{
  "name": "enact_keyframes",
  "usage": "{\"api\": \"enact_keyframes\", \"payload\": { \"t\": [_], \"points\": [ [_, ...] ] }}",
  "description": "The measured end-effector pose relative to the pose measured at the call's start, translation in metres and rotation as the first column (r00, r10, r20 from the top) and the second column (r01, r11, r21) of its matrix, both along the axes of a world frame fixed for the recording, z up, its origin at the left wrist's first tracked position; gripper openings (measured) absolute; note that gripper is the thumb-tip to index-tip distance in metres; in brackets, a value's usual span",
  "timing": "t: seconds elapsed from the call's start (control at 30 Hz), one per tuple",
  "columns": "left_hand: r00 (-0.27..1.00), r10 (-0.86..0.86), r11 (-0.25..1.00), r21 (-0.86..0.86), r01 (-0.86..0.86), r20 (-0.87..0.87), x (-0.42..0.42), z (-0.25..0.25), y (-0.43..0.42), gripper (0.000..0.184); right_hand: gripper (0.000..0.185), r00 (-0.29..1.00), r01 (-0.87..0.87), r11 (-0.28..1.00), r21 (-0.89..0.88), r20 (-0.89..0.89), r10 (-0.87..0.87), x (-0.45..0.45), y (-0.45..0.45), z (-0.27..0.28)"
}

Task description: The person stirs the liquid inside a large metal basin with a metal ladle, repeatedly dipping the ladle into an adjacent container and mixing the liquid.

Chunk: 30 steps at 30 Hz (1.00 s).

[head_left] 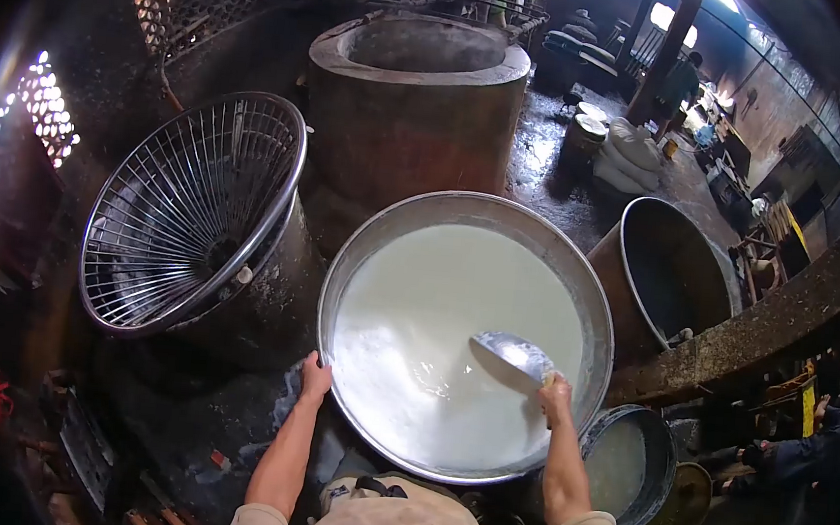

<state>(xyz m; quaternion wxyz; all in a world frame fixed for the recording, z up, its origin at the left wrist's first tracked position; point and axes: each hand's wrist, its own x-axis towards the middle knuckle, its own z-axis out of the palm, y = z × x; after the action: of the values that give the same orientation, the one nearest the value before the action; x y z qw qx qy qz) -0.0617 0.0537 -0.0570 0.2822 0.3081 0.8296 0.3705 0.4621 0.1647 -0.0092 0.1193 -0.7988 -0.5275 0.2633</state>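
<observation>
A wide round metal vat [477,201] stands right in front of me, holding a pale, milky liquid [437,294] with light foam at its lower left. My left hand [315,378] grips the vat's left rim, the fingers partly hidden by the edge. Over the right side of the vat, my right hand [555,397] is closed around the short end of a shiny metal scoop [512,351]. Its bowl lies tilted at the liquid's surface; how deep it dips I cannot tell.
A slatted metal basket [198,206] leans at left. Behind the vat rises a big round stove-like tub [412,114]. On the right are a deep metal barrel [630,249], a dark bucket [666,460] of cloudy liquid and a thick beam [749,338]. A person [681,86] is far back.
</observation>
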Motion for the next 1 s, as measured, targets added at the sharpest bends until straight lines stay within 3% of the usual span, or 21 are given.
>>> {"api": "enact_keyframes", "payload": {
  "t": [0.1,0.17,0.2,0.33,0.37,0.43,0.47,0.63,0.7,0.83,0.9,1.0],
  "points": [
    [0.998,-0.034,0.999,0.012,0.035,-0.058,-0.007,-0.01,0.0,0.029,0.029,0.994,-0.038,0.999,-0.029,-0.108,0.035,-0.027,-0.023,-0.013],
    [0.998,-0.033,0.995,-0.09,0.038,0.053,-0.004,0.012,0.002,0.026,0.02,0.987,-0.071,0.997,0.021,-0.143,0.073,-0.044,-0.036,-0.026],
    [0.997,-0.019,1.0,-0.019,0.021,0.072,0.005,0.043,0.0,0.025,0.023,0.989,-0.053,0.999,0.004,-0.136,0.053,-0.058,-0.044,-0.022],
    [0.971,-0.084,0.995,0.077,0.068,0.226,0.0,0.047,0.001,0.023,0.028,0.981,-0.075,0.997,-0.019,-0.178,0.07,-0.099,-0.074,-0.035],
    [0.984,-0.09,0.996,0.021,0.087,0.157,-0.002,0.047,0.001,0.023,0.028,0.983,-0.061,0.998,-0.02,-0.177,0.057,-0.109,-0.081,-0.037],
    [0.986,-0.089,0.996,0.019,0.087,0.139,-0.003,0.045,0.0,0.024,0.028,0.98,-0.055,0.993,-0.1,-0.198,0.034,-0.132,-0.095,-0.026],
    [0.973,-0.121,0.992,0.046,0.115,0.196,-0.01,0.015,0.001,0.025,0.024,0.976,-0.058,0.992,-0.113,-0.216,0.032,-0.151,-0.103,0.003],
    [0.963,-0.147,0.989,0.056,0.138,0.228,-0.009,0.036,-0.002,0.029,0.03,0.976,-0.026,0.98,-0.198,-0.218,-0.019,-0.195,-0.134,0.036],
    [0.964,-0.172,0.984,-0.015,0.179,0.204,-0.011,0.042,-0.002,0.028,0.038,0.974,-0.065,0.97,-0.233,-0.226,0.011,-0.207,-0.145,0.048],
    [0.956,-0.2,0.98,0.024,0.2,0.214,-0.015,0.032,-0.005,0.026,0.041,0.976,-0.082,0.977,-0.197,-0.216,0.039,-0.215,-0.17,0.063],
    [0.914,-0.23,0.973,0.102,0.208,0.333,-0.019,0.018,-0.006,0.025,0.044,0.966,-0.215,0.958,-0.191,-0.189,0.179,-0.213,-0.178,0.083],
    [0.892,-0.28,0.959,0.142,0.245,0.355,-0.02,0.027,-0.01,0.024,0.058,0.916,-0.172,0.979,-0.106,-0.383,0.119,-0.195,-0.193,0.119]
  ]
}}
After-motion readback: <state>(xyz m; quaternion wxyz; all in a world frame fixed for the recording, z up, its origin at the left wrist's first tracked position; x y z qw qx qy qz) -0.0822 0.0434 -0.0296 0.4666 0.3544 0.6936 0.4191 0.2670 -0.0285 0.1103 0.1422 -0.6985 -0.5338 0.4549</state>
